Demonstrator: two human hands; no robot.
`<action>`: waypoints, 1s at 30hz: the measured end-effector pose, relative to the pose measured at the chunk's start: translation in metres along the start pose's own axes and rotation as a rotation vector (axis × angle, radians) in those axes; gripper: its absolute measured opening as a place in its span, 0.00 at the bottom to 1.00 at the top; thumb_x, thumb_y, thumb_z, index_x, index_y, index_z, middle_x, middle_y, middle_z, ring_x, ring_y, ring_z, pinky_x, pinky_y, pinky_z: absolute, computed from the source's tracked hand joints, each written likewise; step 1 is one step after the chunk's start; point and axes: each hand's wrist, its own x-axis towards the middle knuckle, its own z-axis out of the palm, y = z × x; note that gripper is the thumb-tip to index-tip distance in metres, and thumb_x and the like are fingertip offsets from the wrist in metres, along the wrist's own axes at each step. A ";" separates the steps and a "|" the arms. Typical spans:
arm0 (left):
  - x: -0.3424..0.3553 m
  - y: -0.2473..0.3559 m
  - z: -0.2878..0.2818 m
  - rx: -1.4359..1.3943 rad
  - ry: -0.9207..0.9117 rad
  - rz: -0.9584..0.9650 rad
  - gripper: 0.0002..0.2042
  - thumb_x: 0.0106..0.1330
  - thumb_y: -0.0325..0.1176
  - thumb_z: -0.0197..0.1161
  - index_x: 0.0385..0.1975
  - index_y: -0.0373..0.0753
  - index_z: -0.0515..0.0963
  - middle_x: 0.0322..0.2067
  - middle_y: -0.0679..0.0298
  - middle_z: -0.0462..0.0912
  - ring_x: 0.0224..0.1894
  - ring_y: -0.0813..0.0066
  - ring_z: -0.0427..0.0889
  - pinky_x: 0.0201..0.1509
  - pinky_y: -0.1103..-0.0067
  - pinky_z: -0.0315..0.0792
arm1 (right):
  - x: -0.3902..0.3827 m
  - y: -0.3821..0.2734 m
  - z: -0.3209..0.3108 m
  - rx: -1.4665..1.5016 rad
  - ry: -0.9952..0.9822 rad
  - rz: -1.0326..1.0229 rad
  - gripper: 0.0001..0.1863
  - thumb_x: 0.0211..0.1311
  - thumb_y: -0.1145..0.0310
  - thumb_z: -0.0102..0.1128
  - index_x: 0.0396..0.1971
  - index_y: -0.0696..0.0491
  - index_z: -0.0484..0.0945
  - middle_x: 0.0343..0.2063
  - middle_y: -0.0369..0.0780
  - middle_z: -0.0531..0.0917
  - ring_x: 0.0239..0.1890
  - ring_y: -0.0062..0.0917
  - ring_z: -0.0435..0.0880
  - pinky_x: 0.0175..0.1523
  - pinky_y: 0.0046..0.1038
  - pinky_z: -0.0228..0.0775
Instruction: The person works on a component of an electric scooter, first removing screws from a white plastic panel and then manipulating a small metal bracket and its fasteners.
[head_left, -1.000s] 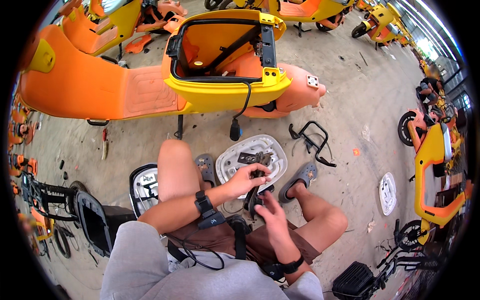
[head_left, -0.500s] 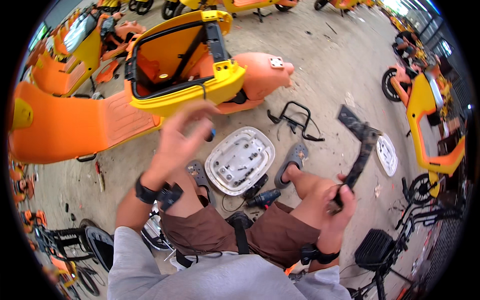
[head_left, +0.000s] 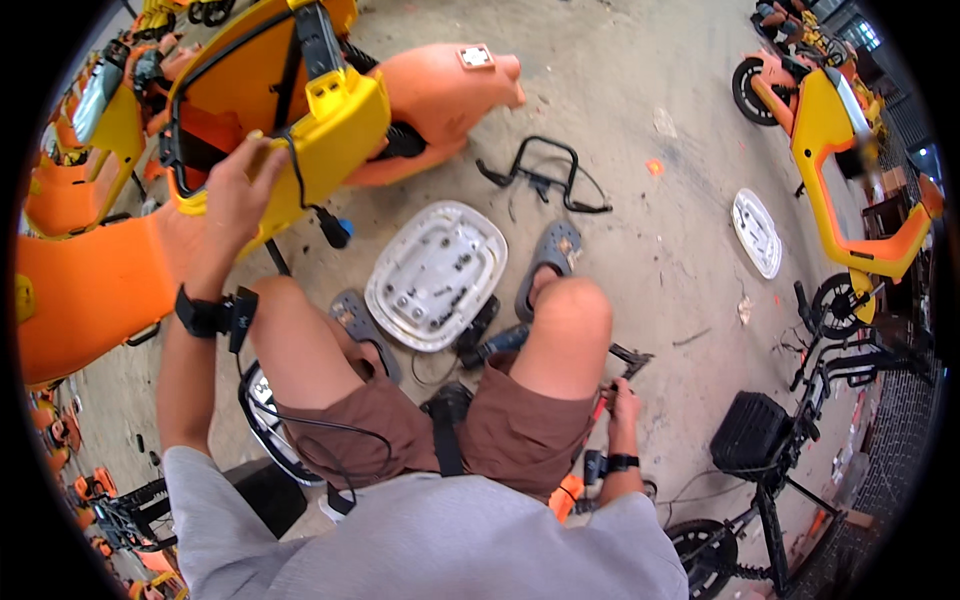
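Note:
The fingers of my left hand (head_left: 238,190) are closed over the near rim of a yellow body panel (head_left: 345,125) on an orange scooter (head_left: 95,275). A black cable with a blue-tipped plug (head_left: 337,228) hangs from the panel beside that hand. My right hand (head_left: 623,405) is low beside my right thigh, its fingers curled and partly hidden. A thin red piece (head_left: 600,408) shows against its fingers, and a dark bracket-like part (head_left: 630,360) lies just beyond them. What the right hand grips, if anything, I cannot make out.
A white oval tray (head_left: 375,290) with screws and small parts stands between my feet, beside a blue-and-black power drill (head_left: 497,345). Farther off are a black tubular frame (head_left: 545,175) and a white oval cover (head_left: 756,235). A stripped bike frame (head_left: 765,500) stands at the right.
My left hand has moved left onto the yellow panel's rim. My right hand has dropped beside my thigh; the long dark bracket it held up is now low. The view has shifted.

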 end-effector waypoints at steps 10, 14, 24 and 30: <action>0.006 0.005 0.005 -0.010 -0.008 -0.073 0.16 0.66 0.42 0.62 0.40 0.33 0.78 0.30 0.54 0.82 0.31 0.66 0.82 0.38 0.78 0.73 | 0.046 0.073 0.003 0.459 -0.139 0.210 0.09 0.58 0.63 0.61 0.28 0.53 0.76 0.19 0.37 0.78 0.19 0.23 0.76 0.23 0.23 0.67; -0.006 -0.015 -0.002 0.050 0.038 -0.002 0.16 0.63 0.42 0.64 0.40 0.34 0.79 0.30 0.50 0.82 0.32 0.59 0.84 0.36 0.75 0.74 | 0.039 0.071 -0.016 0.266 -0.081 0.189 0.08 0.58 0.64 0.61 0.32 0.53 0.75 0.21 0.34 0.76 0.20 0.20 0.75 0.23 0.23 0.66; 0.009 -0.002 -0.001 0.250 -0.023 0.104 0.13 0.61 0.43 0.63 0.29 0.38 0.80 0.19 0.51 0.78 0.25 0.50 0.79 0.29 0.61 0.72 | 0.019 0.078 -0.019 -0.042 -0.011 0.072 0.12 0.61 0.66 0.56 0.39 0.57 0.76 0.25 0.36 0.78 0.23 0.22 0.76 0.25 0.23 0.68; 0.017 0.003 -0.011 0.106 -0.087 0.099 0.12 0.61 0.40 0.62 0.26 0.36 0.79 0.19 0.50 0.76 0.24 0.49 0.77 0.28 0.64 0.69 | 0.025 -0.019 -0.003 0.267 -0.174 -0.146 0.18 0.64 0.66 0.52 0.50 0.57 0.73 0.30 0.37 0.80 0.27 0.23 0.77 0.33 0.25 0.70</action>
